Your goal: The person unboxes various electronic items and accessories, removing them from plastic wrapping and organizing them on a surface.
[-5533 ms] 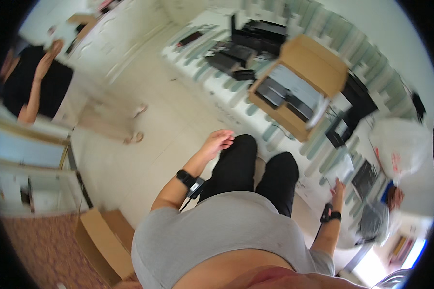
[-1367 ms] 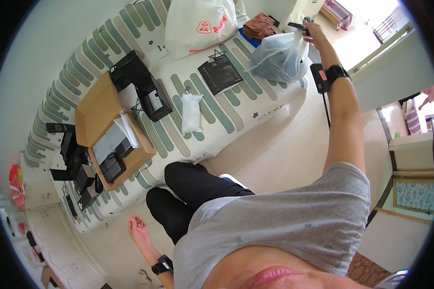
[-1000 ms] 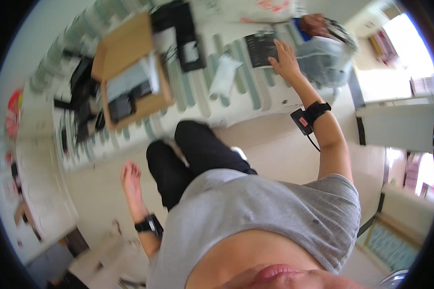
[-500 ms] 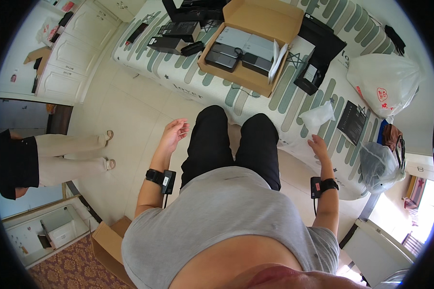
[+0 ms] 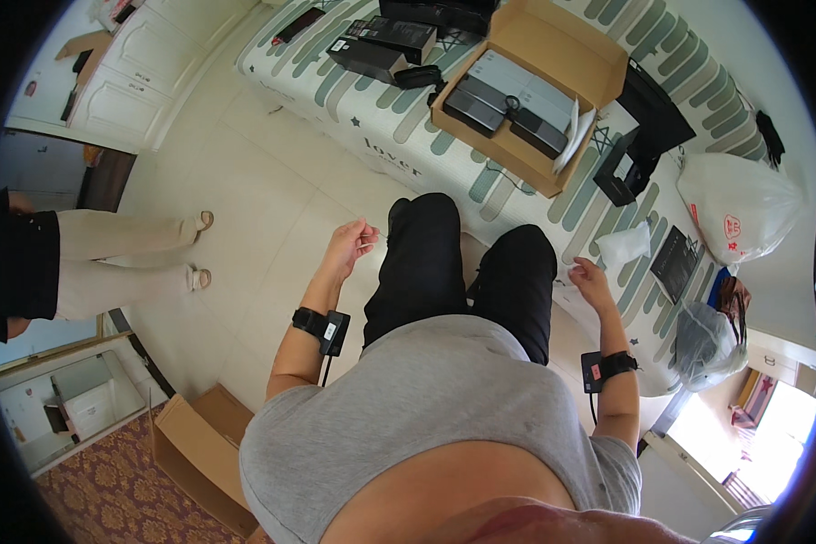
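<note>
My left hand (image 5: 349, 247) hangs above the tiled floor beside my left knee, its fingers loosely bent and apart, with nothing visible in it. Over the near edge of the bed, my right hand (image 5: 592, 283) has slightly curled fingers and appears to hold nothing. Closest to it is a crumpled white translucent packet (image 5: 624, 245), just beyond the fingertips and not touched. A flat black printed booklet or packet (image 5: 675, 264) lies to the right of that. Farther back, an open cardboard box (image 5: 467, 130) contains grey and black box-shaped items with a dark cable and white papers.
Black boxes (image 5: 368, 60) lie on the patterned bed cover (image 5: 392, 156), left of the cardboard box. An open black case (image 5: 622, 174) and a full white plastic bag (image 5: 734, 204) are right. Another person (image 5: 109, 238) stands at left. An open carton (image 5: 204, 449) sits behind me.
The view has shifted, so the bed's contents appear farther right. My right hand has moved left relative to the white packet, its fingers more curled. The left hand stays near my knee.
</note>
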A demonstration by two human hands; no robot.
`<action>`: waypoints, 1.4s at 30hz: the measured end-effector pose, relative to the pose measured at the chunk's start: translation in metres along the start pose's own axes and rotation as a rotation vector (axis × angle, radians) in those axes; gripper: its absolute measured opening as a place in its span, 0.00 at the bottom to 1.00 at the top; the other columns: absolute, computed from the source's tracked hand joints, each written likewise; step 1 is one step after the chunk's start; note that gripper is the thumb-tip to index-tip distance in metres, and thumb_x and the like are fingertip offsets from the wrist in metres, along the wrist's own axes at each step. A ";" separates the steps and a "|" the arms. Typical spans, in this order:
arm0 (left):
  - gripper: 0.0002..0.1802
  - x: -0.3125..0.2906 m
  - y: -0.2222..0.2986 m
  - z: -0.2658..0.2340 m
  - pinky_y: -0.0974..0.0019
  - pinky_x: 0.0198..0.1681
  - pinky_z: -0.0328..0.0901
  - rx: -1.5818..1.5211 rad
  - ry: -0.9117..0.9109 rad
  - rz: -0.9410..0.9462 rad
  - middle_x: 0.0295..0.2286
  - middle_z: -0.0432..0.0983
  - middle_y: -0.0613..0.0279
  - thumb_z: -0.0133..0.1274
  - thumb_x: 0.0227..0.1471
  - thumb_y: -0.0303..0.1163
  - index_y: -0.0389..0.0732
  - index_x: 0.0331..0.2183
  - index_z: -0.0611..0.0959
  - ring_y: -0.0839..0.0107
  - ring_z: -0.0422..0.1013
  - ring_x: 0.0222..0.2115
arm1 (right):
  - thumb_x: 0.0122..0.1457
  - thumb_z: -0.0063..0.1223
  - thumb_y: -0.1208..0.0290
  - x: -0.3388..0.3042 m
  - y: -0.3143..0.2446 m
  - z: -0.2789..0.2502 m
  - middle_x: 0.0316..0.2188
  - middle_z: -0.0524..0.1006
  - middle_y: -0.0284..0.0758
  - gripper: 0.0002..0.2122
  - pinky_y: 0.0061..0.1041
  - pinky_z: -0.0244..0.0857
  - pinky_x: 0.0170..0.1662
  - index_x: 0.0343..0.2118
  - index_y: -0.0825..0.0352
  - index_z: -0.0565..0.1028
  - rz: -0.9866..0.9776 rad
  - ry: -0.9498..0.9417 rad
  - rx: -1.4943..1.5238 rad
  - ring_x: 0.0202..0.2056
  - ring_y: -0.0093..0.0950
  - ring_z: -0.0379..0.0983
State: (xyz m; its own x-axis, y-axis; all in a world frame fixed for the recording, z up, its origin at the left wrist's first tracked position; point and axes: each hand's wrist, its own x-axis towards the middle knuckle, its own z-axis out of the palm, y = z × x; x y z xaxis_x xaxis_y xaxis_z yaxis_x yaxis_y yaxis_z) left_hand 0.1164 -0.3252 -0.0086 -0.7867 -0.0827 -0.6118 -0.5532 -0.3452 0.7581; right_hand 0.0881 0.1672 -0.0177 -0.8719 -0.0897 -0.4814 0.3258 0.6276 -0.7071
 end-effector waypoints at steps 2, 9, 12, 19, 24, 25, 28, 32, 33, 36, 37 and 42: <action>0.13 0.014 0.012 -0.014 0.75 0.29 0.60 0.018 0.039 0.003 0.24 0.72 0.66 0.43 0.49 0.42 0.44 0.23 0.72 0.79 0.66 0.24 | 0.44 0.54 0.63 0.001 -0.038 0.023 0.37 0.69 0.46 0.26 0.27 0.58 0.43 0.46 0.69 0.62 -0.227 0.059 -0.204 0.40 0.36 0.66; 0.12 0.120 0.103 -0.045 0.73 0.28 0.61 0.216 0.136 0.340 0.26 0.70 0.64 0.48 0.45 0.36 0.42 0.33 0.72 0.77 0.66 0.23 | 0.41 0.54 0.57 0.005 -0.080 0.094 0.53 0.50 0.46 0.33 0.39 0.43 0.53 0.51 0.63 0.56 -0.452 0.081 -0.465 0.53 0.46 0.44; 0.23 0.153 0.143 -0.017 0.66 0.33 0.62 1.035 0.369 0.739 0.36 0.67 0.55 0.51 0.41 0.33 0.43 0.43 0.67 0.67 0.67 0.31 | 0.41 0.54 0.57 0.003 -0.085 0.103 0.53 0.48 0.44 0.31 0.42 0.42 0.52 0.50 0.60 0.58 -0.416 0.221 -0.647 0.53 0.45 0.44; 0.42 0.225 0.187 0.045 0.58 0.43 0.57 1.693 0.382 1.084 0.50 0.49 0.51 0.52 0.34 0.22 0.52 0.52 0.54 0.57 0.52 0.50 | 0.37 0.55 0.60 0.017 -0.094 0.103 0.52 0.52 0.41 0.28 0.43 0.42 0.51 0.45 0.58 0.62 -0.324 0.218 -0.563 0.53 0.42 0.45; 0.37 0.274 0.196 0.049 0.49 0.46 0.53 1.942 0.435 1.037 0.52 0.49 0.57 0.48 0.36 0.19 0.52 0.50 0.58 0.61 0.48 0.52 | 0.36 0.55 0.59 0.026 -0.102 0.099 0.51 0.53 0.41 0.28 0.42 0.42 0.51 0.44 0.58 0.63 -0.288 0.177 -0.552 0.52 0.42 0.46; 0.33 0.279 0.196 0.048 0.46 0.47 0.51 1.897 0.417 0.968 0.51 0.51 0.59 0.48 0.37 0.19 0.50 0.48 0.61 0.63 0.47 0.53 | 0.36 0.55 0.59 0.027 -0.103 0.100 0.51 0.53 0.41 0.27 0.42 0.42 0.51 0.44 0.58 0.63 -0.287 0.178 -0.543 0.52 0.42 0.46; 0.24 0.284 0.195 0.042 0.47 0.47 0.51 1.916 0.399 1.004 0.45 0.60 0.60 0.49 0.37 0.21 0.45 0.40 0.66 0.64 0.52 0.51 | 0.36 0.55 0.60 0.031 -0.102 0.099 0.51 0.53 0.41 0.27 0.42 0.42 0.51 0.44 0.58 0.64 -0.288 0.175 -0.536 0.52 0.42 0.47; 0.23 0.263 0.204 0.038 0.51 0.45 0.54 1.975 0.416 0.809 0.39 0.64 0.62 0.49 0.36 0.22 0.47 0.39 0.67 0.65 0.60 0.44 | 0.35 0.55 0.60 0.033 -0.101 0.099 0.51 0.53 0.41 0.28 0.41 0.42 0.51 0.44 0.58 0.64 -0.294 0.179 -0.530 0.52 0.42 0.47; 0.21 0.264 0.207 0.035 0.49 0.44 0.54 1.957 0.443 0.846 0.37 0.65 0.62 0.48 0.37 0.23 0.46 0.38 0.68 0.65 0.61 0.43 | 0.35 0.55 0.60 0.034 -0.101 0.099 0.51 0.53 0.41 0.28 0.41 0.42 0.51 0.44 0.58 0.64 -0.295 0.178 -0.526 0.52 0.42 0.47; 0.19 0.261 0.211 0.020 0.51 0.43 0.57 1.899 0.506 0.897 0.35 0.67 0.61 0.47 0.37 0.22 0.44 0.37 0.69 0.64 0.63 0.41 | 0.35 0.55 0.60 0.033 -0.103 0.100 0.51 0.53 0.41 0.27 0.41 0.42 0.51 0.44 0.58 0.64 -0.328 0.203 -0.522 0.52 0.41 0.47; 0.20 0.258 0.211 0.018 0.55 0.42 0.59 1.850 0.523 0.919 0.35 0.67 0.59 0.47 0.37 0.22 0.44 0.38 0.70 0.62 0.64 0.39 | 0.35 0.55 0.60 0.032 -0.102 0.099 0.51 0.53 0.41 0.27 0.41 0.42 0.51 0.44 0.58 0.64 -0.314 0.195 -0.530 0.52 0.41 0.47; 0.21 0.221 0.217 0.009 0.68 0.37 0.62 1.538 0.569 1.001 0.37 0.69 0.53 0.46 0.38 0.20 0.42 0.40 0.72 0.57 0.66 0.35 | 0.35 0.55 0.60 0.031 -0.099 0.101 0.51 0.53 0.41 0.28 0.41 0.42 0.51 0.44 0.58 0.64 -0.299 0.192 -0.549 0.52 0.41 0.47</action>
State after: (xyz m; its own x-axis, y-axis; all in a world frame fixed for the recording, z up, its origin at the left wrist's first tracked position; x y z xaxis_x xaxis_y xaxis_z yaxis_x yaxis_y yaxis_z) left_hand -0.1801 -0.4095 0.0224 -0.9314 -0.0577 0.3595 -0.0032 0.9886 0.1505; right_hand 0.0660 0.0244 -0.0146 -0.9622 -0.2144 -0.1680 -0.1312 0.9053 -0.4041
